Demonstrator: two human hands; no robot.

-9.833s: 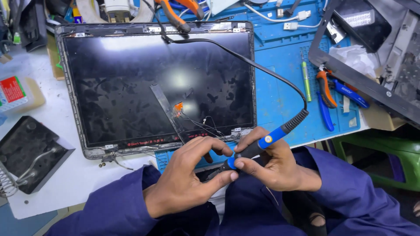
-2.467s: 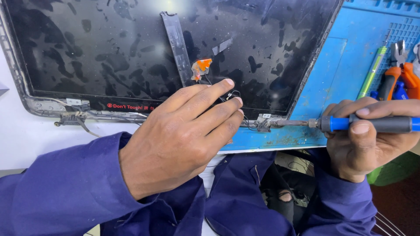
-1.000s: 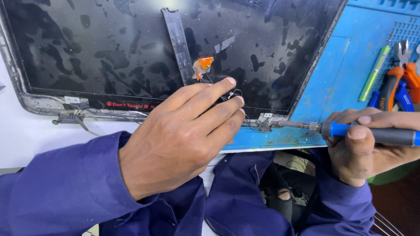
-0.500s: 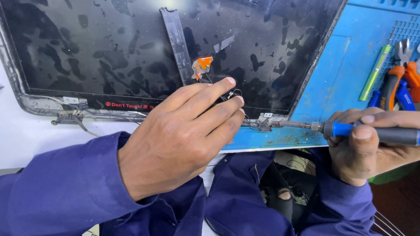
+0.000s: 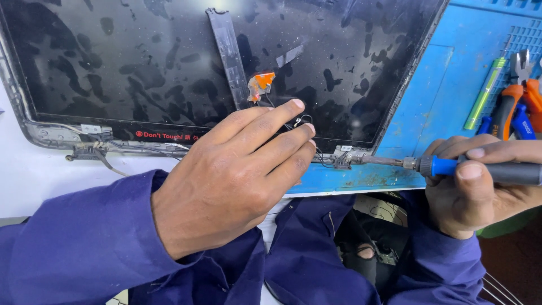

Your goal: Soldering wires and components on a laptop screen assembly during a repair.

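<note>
1. Keep left hand (image 5: 237, 175) flat, fingers spread and pressing down on the screen panel (image 5: 169, 68) at its lower edge, pinching nothing.
2. Hold the soldering iron (image 5: 451, 168) level, right hand (image 5: 480, 186) with its grip wrapped tight around the handle.
3. Rest the tip only on the hinge bracket (image 5: 341, 158) at the panel's lower right corner.
4. Keep heat off the thin wires (image 5: 307, 133) beside that bracket.

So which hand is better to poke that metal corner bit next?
The right hand, probably: it grips the blue-handled tool with its tip already at the corner hinge. The left hand lies flat on the screen panel, holding no tool.
</note>
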